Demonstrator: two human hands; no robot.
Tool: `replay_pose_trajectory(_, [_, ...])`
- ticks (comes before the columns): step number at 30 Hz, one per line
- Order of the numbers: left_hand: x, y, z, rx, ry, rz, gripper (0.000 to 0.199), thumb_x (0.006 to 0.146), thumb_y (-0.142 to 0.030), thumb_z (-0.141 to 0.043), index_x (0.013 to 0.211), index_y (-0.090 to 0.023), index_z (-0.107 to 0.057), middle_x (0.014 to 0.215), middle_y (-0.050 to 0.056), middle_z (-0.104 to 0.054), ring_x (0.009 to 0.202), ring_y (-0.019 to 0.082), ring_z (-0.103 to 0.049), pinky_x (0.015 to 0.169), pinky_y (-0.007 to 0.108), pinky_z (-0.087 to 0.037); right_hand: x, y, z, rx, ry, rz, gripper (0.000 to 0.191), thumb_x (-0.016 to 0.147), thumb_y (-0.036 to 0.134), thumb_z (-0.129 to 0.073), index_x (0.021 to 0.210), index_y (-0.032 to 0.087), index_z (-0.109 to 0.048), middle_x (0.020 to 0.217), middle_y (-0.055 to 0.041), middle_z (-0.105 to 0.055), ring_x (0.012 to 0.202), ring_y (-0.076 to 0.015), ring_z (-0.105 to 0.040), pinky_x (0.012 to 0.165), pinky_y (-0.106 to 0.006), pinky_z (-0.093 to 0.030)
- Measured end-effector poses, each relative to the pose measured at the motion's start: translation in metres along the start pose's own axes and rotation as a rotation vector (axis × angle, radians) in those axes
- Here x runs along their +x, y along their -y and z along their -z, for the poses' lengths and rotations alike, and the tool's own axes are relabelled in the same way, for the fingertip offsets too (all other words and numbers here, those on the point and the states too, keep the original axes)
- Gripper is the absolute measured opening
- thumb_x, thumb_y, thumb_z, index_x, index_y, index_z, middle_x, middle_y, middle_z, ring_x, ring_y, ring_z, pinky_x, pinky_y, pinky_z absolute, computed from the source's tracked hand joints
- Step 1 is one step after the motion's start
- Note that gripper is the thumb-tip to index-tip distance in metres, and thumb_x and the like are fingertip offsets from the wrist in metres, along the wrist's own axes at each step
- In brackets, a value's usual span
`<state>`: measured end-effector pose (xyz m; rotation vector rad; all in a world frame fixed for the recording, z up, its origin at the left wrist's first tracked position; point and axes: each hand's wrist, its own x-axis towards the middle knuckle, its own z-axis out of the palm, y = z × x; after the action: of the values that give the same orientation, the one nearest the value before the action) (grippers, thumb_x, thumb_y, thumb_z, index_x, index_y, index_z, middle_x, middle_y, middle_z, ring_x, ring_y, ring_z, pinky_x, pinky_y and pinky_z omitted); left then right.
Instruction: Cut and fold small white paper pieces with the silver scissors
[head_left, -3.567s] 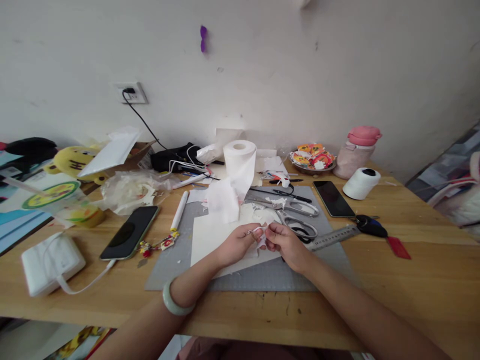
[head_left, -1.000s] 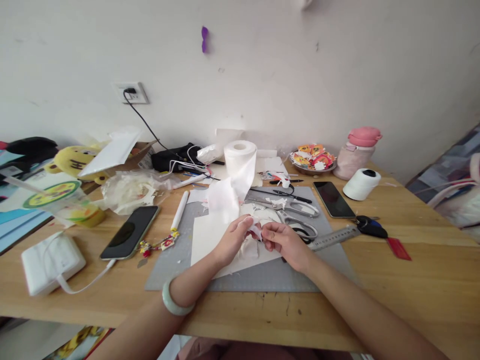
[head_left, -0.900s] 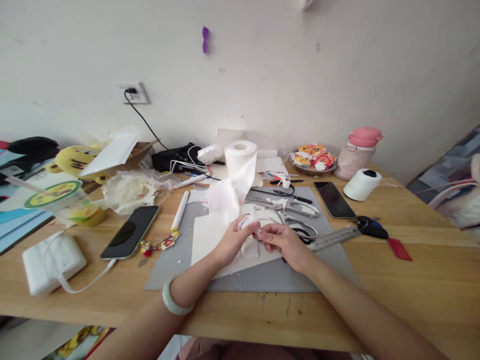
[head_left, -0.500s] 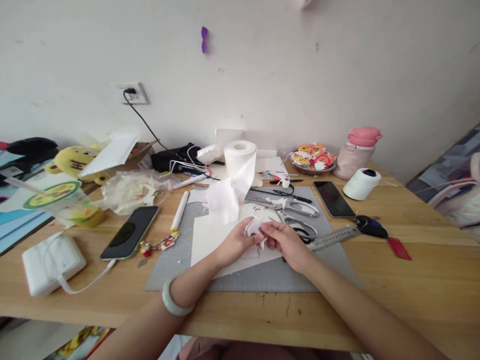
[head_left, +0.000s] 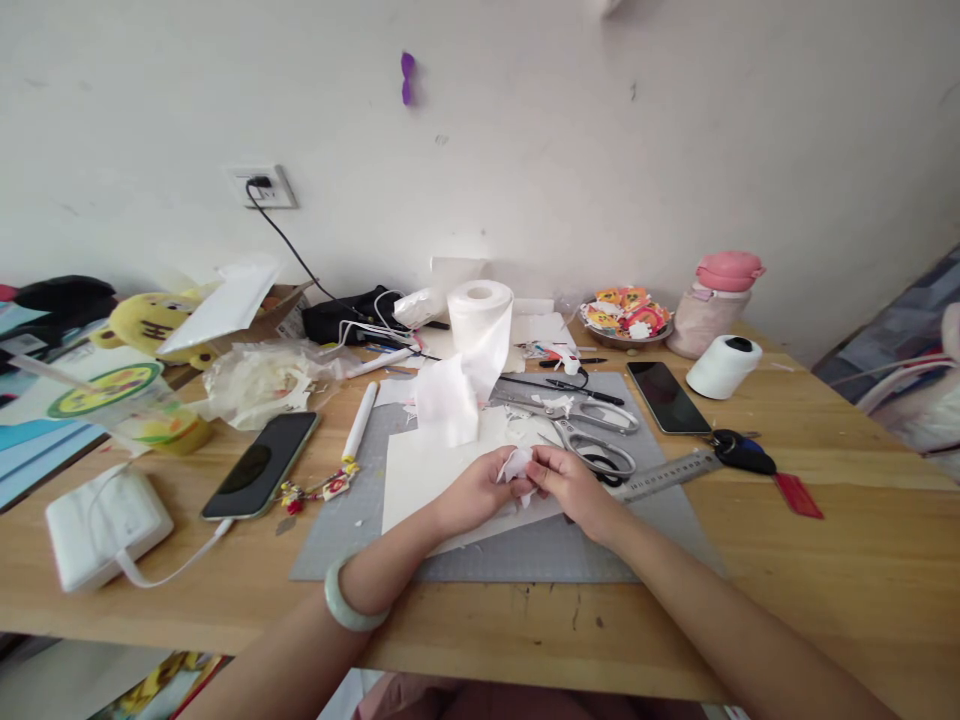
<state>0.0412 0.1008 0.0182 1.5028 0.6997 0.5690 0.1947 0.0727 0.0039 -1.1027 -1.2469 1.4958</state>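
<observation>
Between my two hands is a small piece of white paper [head_left: 516, 464], partly covered by the fingers. My left hand [head_left: 480, 490] pinches it from the left, with the thumb on the near side. My right hand [head_left: 564, 482] grips its right edge between thumb and fingers. Both hands are just above a cream paper sheet [head_left: 420, 480] lying on a grey cutting mat [head_left: 337, 545]. Beyond my right hand lie metal scissors [head_left: 592, 450] and a steel ruler [head_left: 667, 476]. A white roll [head_left: 480, 310] stands behind, its loose end hanging forward over the sheet.
Left are a phone [head_left: 262, 465], a white charger [head_left: 109, 525], a drink cup [head_left: 150, 405] and a clear plastic bag [head_left: 259, 385]. To the right are another phone [head_left: 667, 398], keys [head_left: 742, 455], a thread spool [head_left: 724, 367] and a pink-lidded bottle [head_left: 712, 305]. Paper scraps lie about.
Both hands have shifted slightly to the right and down, and the white paper has turned a little between the fingers. The other things lie where they were.
</observation>
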Motion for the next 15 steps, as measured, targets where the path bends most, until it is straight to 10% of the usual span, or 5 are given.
replay_pose_trajectory(15, [0.0008,-0.0010,0.0041,-0.227,-0.054,-0.058,0.022,0.070,-0.033,-0.065,0.076,-0.015,-0.055,0.066,-0.001,-0.055,0.063,0.012,-0.051,0.062,0.024,-0.037,0.0022,0.0078,-0.0004,0.528,0.006,-0.046,0.027,0.070,0.036,-0.065,0.062,0.017,-0.048,0.061,0.0041,-0.042,0.050,-0.0063,-0.035,0.049,-0.021,-0.030])
